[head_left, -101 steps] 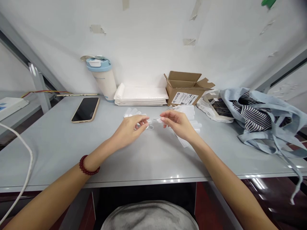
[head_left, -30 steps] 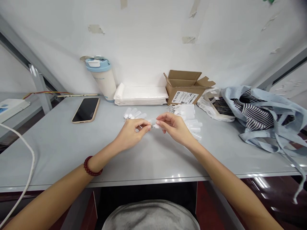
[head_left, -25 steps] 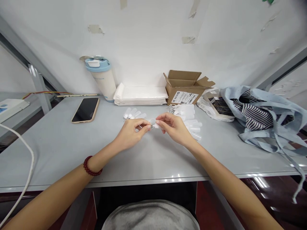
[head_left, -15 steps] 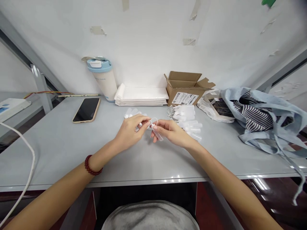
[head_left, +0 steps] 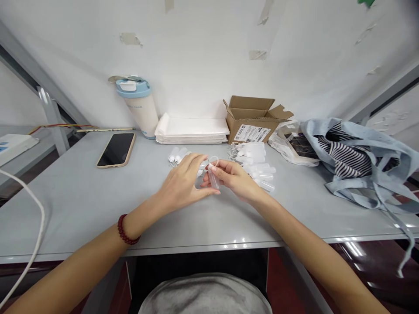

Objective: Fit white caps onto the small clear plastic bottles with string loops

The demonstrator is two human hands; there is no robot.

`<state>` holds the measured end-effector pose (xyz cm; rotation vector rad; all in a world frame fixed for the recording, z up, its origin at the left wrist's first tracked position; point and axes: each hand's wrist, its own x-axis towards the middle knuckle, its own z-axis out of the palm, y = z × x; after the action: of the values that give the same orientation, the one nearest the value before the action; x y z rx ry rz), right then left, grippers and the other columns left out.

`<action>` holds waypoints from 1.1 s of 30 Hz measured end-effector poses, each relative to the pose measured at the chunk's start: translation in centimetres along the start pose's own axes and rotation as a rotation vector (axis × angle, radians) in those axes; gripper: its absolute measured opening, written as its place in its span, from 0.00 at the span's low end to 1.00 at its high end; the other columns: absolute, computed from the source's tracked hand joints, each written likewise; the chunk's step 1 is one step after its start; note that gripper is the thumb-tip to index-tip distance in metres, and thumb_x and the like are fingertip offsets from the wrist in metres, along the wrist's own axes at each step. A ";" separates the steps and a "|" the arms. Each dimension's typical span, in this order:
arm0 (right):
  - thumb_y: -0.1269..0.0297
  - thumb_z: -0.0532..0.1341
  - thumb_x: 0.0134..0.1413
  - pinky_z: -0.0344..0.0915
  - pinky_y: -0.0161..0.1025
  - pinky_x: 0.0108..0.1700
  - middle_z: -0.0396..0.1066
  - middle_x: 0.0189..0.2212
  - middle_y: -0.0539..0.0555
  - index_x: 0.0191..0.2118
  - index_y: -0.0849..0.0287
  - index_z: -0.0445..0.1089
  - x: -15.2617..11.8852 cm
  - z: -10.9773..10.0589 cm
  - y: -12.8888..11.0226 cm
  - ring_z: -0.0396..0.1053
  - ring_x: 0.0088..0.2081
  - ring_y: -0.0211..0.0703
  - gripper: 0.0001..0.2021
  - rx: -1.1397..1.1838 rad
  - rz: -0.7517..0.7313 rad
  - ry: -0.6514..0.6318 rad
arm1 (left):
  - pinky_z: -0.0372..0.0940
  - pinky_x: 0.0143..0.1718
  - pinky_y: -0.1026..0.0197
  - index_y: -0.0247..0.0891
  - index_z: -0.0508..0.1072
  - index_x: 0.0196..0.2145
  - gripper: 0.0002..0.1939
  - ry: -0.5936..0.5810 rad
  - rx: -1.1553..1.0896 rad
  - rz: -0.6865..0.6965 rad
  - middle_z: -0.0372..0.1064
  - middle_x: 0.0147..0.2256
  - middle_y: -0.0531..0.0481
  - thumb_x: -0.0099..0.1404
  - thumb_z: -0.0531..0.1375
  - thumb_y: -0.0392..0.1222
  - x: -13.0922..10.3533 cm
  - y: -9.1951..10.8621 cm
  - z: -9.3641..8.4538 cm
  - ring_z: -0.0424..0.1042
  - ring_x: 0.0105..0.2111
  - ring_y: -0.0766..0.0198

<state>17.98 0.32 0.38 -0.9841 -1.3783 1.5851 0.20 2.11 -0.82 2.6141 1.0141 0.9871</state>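
Note:
In the head view my right hand [head_left: 231, 178] pinches a small clear plastic bottle [head_left: 213, 179] near its white top. A thin whitish loop rises from that top. My left hand [head_left: 185, 181] is spread beside it, fingers by the loop and thumb stretched to the bottle's lower end; whether the thumb presses on it I cannot tell. Behind my left hand lie several similar small bottles [head_left: 177, 155], partly covered by the fingers. More bottles with white tops and strings [head_left: 251, 152] lie in a group past my right hand.
Along the wall stand a tumbler with a blue lid [head_left: 140, 107], a stack of white envelopes [head_left: 193, 130] and an open cardboard box [head_left: 250, 124]. A phone [head_left: 117, 150] lies left. On the right are a plastic bag [head_left: 291, 148] and a light blue cloth bag [head_left: 350, 161]. A white cable [head_left: 41, 218] crosses the left edge.
My left hand has gone from pinching at the bottle's top to opening out, its thumb moving down to the lower end. My right hand keeps its hold; the bottle sits slightly more upright.

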 end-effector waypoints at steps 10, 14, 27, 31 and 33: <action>0.53 0.62 0.53 0.69 0.36 0.34 0.72 0.29 0.51 0.34 0.60 0.63 0.1 0.3 0.3 0.74 0.32 0.40 0.15 0.035 0.000 -0.007 | 0.66 0.46 0.49 0.33 0.57 0.53 0.37 0.013 0.151 0.121 0.64 0.50 0.35 0.53 0.65 0.56 0.0 -0.4 0.1 0.64 0.51 0.46; 0.53 0.62 0.54 0.69 0.36 0.33 0.72 0.29 0.51 0.34 0.60 0.63 0.1 0.4 0.4 0.74 0.31 0.40 0.15 0.040 0.015 -0.008 | 0.66 0.46 0.50 0.31 0.58 0.52 0.35 0.021 0.154 0.137 0.64 0.49 0.34 0.53 0.66 0.53 0.1 -0.3 0.0 0.65 0.50 0.47; 0.53 0.62 0.54 0.69 0.37 0.33 0.72 0.30 0.52 0.35 0.60 0.63 0.0 0.2 0.1 0.74 0.31 0.40 0.14 0.058 -0.017 -0.019 | 0.65 0.47 0.50 0.34 0.54 0.56 0.40 0.021 0.087 0.078 0.63 0.51 0.36 0.53 0.65 0.56 -0.1 -0.4 0.1 0.65 0.51 0.48; 0.54 0.62 0.54 0.69 0.37 0.33 0.72 0.30 0.52 0.35 0.60 0.64 0.0 0.2 0.0 0.73 0.31 0.40 0.14 0.073 -0.027 -0.020 | 0.65 0.47 0.49 0.35 0.53 0.58 0.41 0.038 0.066 0.082 0.62 0.51 0.36 0.54 0.64 0.57 -0.1 -0.4 0.3 0.65 0.51 0.49; 0.54 0.62 0.54 0.68 0.36 0.33 0.71 0.30 0.52 0.35 0.61 0.64 0.0 0.2 0.0 0.73 0.31 0.40 0.14 0.064 -0.031 -0.023 | 0.65 0.47 0.48 0.35 0.54 0.57 0.40 0.037 0.053 0.092 0.62 0.51 0.36 0.55 0.64 0.57 -0.2 -0.4 0.3 0.64 0.51 0.49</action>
<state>17.83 0.23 0.38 -0.9054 -1.3437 1.6121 0.07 2.33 -1.27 2.7180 0.9479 1.0463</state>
